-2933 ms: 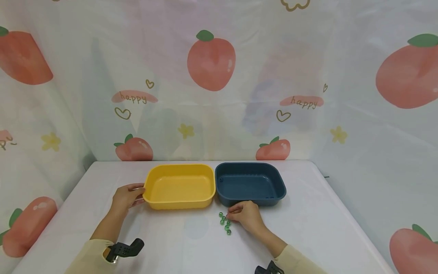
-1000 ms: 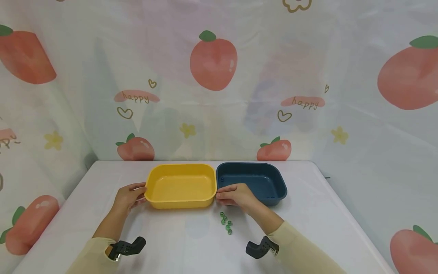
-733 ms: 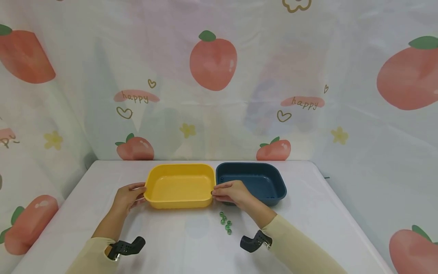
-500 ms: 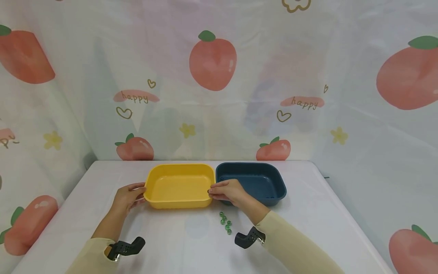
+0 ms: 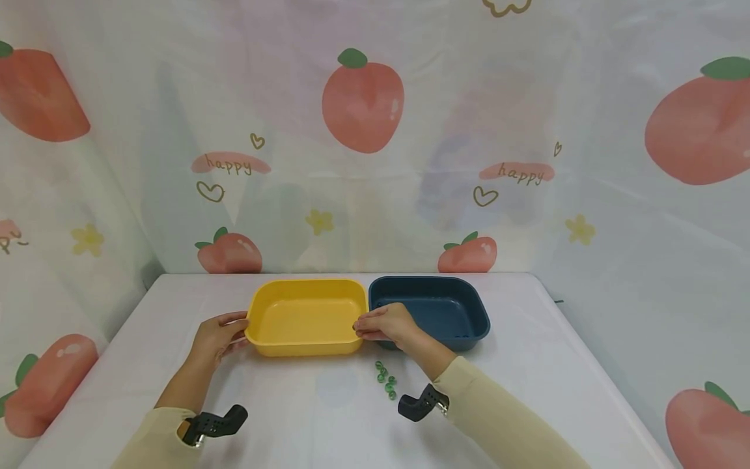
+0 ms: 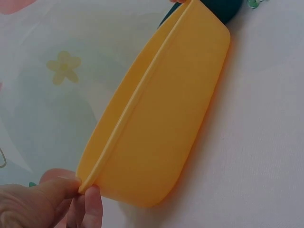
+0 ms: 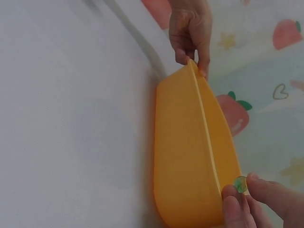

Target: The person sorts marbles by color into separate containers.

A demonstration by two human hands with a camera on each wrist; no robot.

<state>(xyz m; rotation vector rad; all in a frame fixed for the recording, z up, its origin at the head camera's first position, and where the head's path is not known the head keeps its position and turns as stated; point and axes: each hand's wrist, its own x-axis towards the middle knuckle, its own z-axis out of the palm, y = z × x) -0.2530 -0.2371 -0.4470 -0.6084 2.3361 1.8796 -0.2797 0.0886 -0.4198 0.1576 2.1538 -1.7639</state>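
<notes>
My left hand (image 5: 218,337) pinches the left rim of a yellow plastic basin (image 5: 305,319), thumb on top and fingers beneath in the left wrist view. Over the basin's right rim, my right hand (image 5: 388,324) holds a clear green glass marble (image 7: 241,184) between thumb and fingertips, as the right wrist view shows. The head view shows only a dark speck of it at the fingertips. Several more green marbles (image 5: 389,387) lie in a loose line on the white table, in front of the gap between the basins.
A dark blue basin (image 5: 451,309) stands against the yellow one on its right, partly covered by my right hand. Small round spots show on its floor. The white-covered table (image 5: 281,417) ends at a fruit-printed curtain (image 5: 363,215) behind.
My right hand has picked a marble from the table group, risen past the dark blue basin's front and moved left to the yellow basin's right rim. My left hand has stayed.
</notes>
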